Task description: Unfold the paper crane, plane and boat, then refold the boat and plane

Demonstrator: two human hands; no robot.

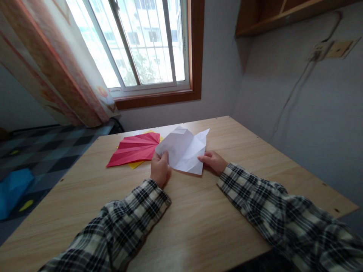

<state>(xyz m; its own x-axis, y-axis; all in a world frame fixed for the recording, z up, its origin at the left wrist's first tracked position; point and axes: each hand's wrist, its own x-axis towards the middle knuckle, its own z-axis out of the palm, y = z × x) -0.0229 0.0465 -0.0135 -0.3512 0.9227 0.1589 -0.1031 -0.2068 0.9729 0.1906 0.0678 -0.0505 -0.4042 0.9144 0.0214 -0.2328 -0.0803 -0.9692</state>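
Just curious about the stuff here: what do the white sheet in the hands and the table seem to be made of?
The white sheet looks like thin matte paper: it holds sharp creases and folded corners. The table looks like light wood or wood-look laminate, judging by its smooth printed-looking grain; which one, I cannot tell.

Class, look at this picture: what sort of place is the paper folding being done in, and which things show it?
Probably a room in a home, perhaps a bedroom or study. A wooden table sits in a corner under a barred window with a patterned curtain, and a wall socket is beside a shelf.
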